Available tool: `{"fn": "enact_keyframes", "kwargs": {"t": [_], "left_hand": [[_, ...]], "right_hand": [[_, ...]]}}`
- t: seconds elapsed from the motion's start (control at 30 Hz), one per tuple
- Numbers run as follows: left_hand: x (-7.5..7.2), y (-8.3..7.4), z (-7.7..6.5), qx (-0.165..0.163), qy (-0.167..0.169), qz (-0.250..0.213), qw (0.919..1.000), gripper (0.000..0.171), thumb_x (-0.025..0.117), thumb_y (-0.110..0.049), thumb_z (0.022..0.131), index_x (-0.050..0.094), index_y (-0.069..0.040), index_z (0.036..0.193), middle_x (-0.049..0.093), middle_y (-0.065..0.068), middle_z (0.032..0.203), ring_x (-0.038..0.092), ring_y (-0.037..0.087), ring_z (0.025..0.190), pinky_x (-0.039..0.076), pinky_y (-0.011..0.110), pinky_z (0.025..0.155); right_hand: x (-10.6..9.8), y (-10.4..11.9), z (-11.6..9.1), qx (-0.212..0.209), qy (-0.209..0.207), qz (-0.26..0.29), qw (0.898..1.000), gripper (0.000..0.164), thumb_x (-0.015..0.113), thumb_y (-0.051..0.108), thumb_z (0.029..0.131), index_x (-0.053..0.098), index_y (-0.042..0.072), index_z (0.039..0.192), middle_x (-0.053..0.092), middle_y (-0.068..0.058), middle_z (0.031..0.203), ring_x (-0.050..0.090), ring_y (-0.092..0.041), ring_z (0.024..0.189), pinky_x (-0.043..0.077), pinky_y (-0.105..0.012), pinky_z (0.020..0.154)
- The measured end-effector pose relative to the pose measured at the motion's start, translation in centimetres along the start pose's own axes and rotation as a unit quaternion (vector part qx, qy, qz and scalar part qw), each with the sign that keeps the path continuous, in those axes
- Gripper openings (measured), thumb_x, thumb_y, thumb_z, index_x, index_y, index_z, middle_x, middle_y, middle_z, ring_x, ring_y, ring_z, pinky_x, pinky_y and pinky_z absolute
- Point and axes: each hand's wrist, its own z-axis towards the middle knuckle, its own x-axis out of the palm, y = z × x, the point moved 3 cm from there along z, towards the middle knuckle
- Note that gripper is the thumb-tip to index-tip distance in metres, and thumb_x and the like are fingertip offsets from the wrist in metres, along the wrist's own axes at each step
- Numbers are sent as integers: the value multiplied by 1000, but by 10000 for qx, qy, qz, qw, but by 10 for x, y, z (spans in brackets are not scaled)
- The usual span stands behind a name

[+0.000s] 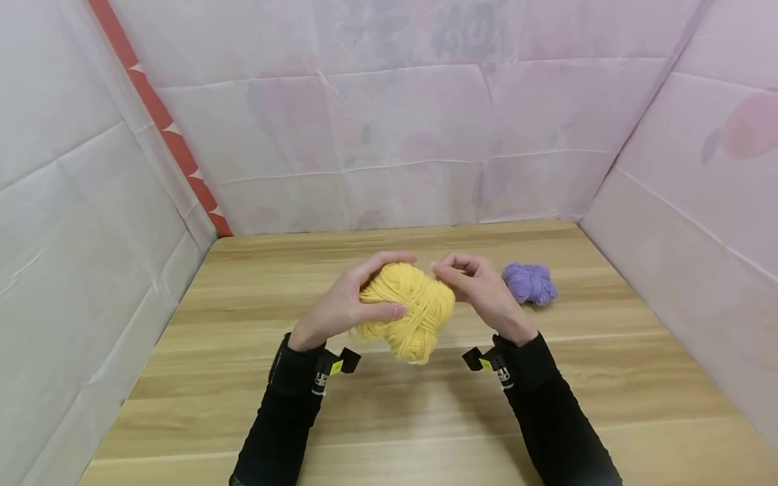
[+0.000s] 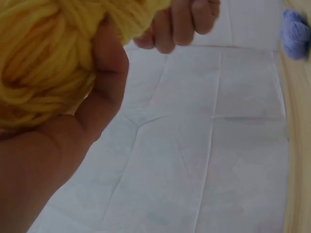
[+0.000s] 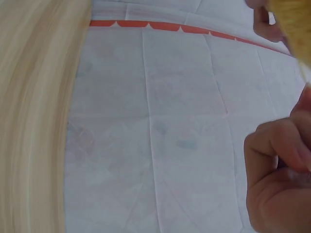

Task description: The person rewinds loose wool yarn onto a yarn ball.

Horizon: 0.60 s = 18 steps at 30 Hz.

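A skein of yellow yarn (image 1: 422, 307) is held up above the wooden table. My left hand (image 1: 340, 307) grips it from the left, thumb across the near side and fingers over the top. The left wrist view shows the yarn's thick strands (image 2: 39, 53) bulging against the curled fingers. At the skein's right side, my right hand (image 1: 484, 293) pinches a strand between thumb and forefinger. A thin yellow strand (image 3: 303, 73) runs from the skein down to those fingertips in the right wrist view. The right hand's other fingers are curled in.
A smaller purple yarn skein (image 1: 529, 283) lies on the wooden table (image 1: 255, 378), just beyond the right wrist. Pale patterned sheets (image 1: 401, 135) wall in the table at the back and both sides. A red scalloped strip (image 1: 164, 118) runs down the back left corner.
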Motion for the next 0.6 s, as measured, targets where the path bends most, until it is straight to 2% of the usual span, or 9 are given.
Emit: {"fn": "enact_keyframes", "kwargs": {"t": [0.07, 0.17, 0.23, 0.4, 0.5, 0.6], "left_hand": [[0, 2, 0, -66, 52, 206, 9998, 61, 72, -8, 84, 48, -23, 138, 58, 11, 112, 60, 22, 93, 57, 34, 76], [-1, 6, 1, -54, -43, 455, 9989, 60, 73, -8, 84, 49, -20, 137, 59, 11, 111, 61, 21, 91, 58, 35, 74], [-2, 8, 2, 29, -225, 646, 9977, 58, 73, -8, 83, 49, -18, 135, 59, 10, 113, 60, 20, 92, 57, 33, 74], [-3, 10, 4, 124, -913, 1090, 9898, 54, 75, -10, 82, 51, -17, 129, 56, 5, 120, 58, 20, 93, 54, 32, 74], [-4, 10, 6, 88, -1349, 1150, 9841, 54, 75, -11, 82, 50, -16, 129, 57, 7, 120, 59, 20, 93, 56, 32, 72], [-5, 10, 7, 110, -1734, 1073, 9789, 54, 75, -10, 81, 48, -14, 129, 58, 9, 118, 61, 21, 94, 57, 32, 73]], "right_hand": [[0, 2, -1, -153, -239, -66, 9996, 22, 60, 28, 96, 62, 6, 94, 48, 5, 67, 45, -8, 59, 43, -22, 58], [3, 7, -2, -525, -560, -199, 9969, 20, 60, 26, 96, 62, 6, 95, 35, 4, 60, 30, -13, 55, 27, -28, 53], [5, 11, -4, -811, -692, -254, 9940, 18, 60, 23, 96, 63, 5, 96, 36, 4, 59, 27, -15, 52, 24, -30, 51], [15, 19, -10, -1342, -957, -548, 9848, 15, 60, 17, 96, 67, 4, 96, 43, 6, 57, 33, -11, 49, 28, -28, 45], [21, 21, -13, -1551, -1057, -830, 9787, 15, 60, 15, 96, 68, 2, 96, 45, 7, 57, 37, -8, 48, 31, -27, 42], [29, 21, -14, -1757, -920, -1049, 9745, 12, 60, 9, 95, 68, -1, 96, 48, 6, 60, 39, -7, 49, 33, -27, 40]]}}
